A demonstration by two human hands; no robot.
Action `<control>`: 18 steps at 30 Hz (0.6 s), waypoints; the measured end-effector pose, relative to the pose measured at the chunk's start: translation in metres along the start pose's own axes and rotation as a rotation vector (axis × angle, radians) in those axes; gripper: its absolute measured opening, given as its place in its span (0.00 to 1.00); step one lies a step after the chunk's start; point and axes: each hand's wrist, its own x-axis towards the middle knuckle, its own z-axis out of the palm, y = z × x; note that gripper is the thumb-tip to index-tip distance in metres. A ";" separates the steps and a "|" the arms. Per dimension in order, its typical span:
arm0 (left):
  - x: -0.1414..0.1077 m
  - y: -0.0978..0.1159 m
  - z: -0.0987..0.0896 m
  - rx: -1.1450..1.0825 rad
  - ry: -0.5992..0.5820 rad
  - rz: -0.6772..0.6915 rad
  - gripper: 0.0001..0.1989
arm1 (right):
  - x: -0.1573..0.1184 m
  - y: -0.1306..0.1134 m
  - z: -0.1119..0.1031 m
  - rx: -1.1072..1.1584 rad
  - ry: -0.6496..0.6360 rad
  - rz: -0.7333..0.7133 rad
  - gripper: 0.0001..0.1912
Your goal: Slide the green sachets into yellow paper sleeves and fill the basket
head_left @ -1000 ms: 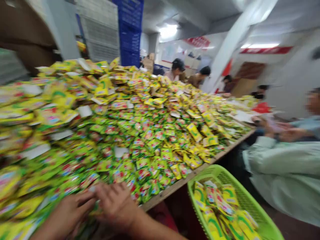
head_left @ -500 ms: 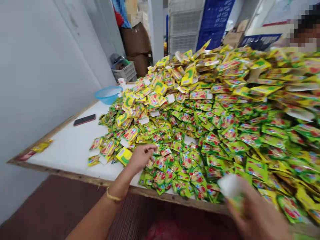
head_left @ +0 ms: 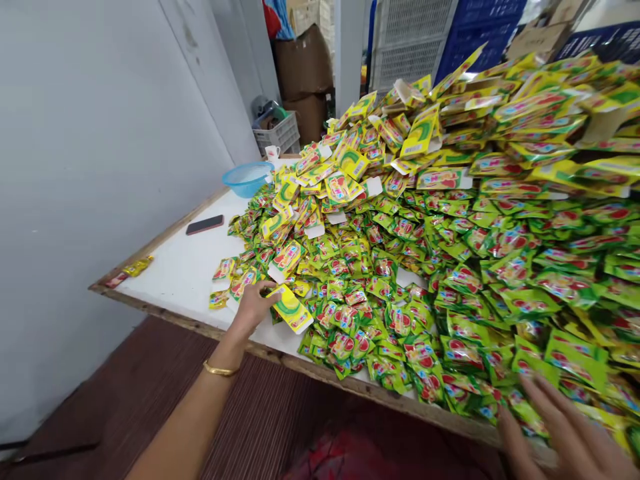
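My left hand (head_left: 254, 308) pinches the end of a flat yellow and green carton (head_left: 294, 312) near the front left of the table. More yellow cartons (head_left: 287, 258) lie just behind it. At the lower right is my right hand (head_left: 575, 433), its fingers apart and holding nothing. It is over the table's front edge, close to shiny green sachets (head_left: 463, 353) printed with red. These sachets are heaped across the front of the table.
Flattish yellow cartons (head_left: 530, 110) are piled high at the back right. A blue basin (head_left: 247, 179), a phone (head_left: 205, 225) and a few yellow and red wrappers (head_left: 137, 267) sit on the white tabletop (head_left: 173, 273). Behind stand stacked crates (head_left: 413, 50) and brown cardboard boxes (head_left: 303, 67).
My left hand has moved left from the green sachets and taken hold of a yellow carton. My right hand has let go of its white-ended carton and opened. The view has shifted left.
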 end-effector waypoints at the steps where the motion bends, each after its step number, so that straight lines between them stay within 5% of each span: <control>1: -0.002 0.002 -0.003 -0.176 -0.012 -0.066 0.17 | 0.004 -0.011 0.006 0.040 -0.028 -0.047 0.24; 4: -0.014 0.014 -0.005 -0.604 -0.027 -0.245 0.16 | 0.015 -0.053 0.029 0.222 -0.111 -0.145 0.25; 6: -0.035 0.027 0.009 -0.749 -0.093 -0.291 0.16 | 0.020 -0.082 0.046 0.362 -0.184 -0.099 0.28; 11: -0.110 0.060 0.084 -0.916 -0.579 -0.306 0.17 | 0.036 -0.127 0.077 0.831 -0.287 0.204 0.45; 14: -0.110 0.065 0.103 -0.546 -0.568 -0.029 0.11 | 0.046 -0.123 0.077 0.939 -0.187 0.456 0.45; 18: -0.049 0.053 0.081 0.421 -0.111 0.411 0.14 | 0.047 -0.094 0.074 0.738 -0.194 0.532 0.47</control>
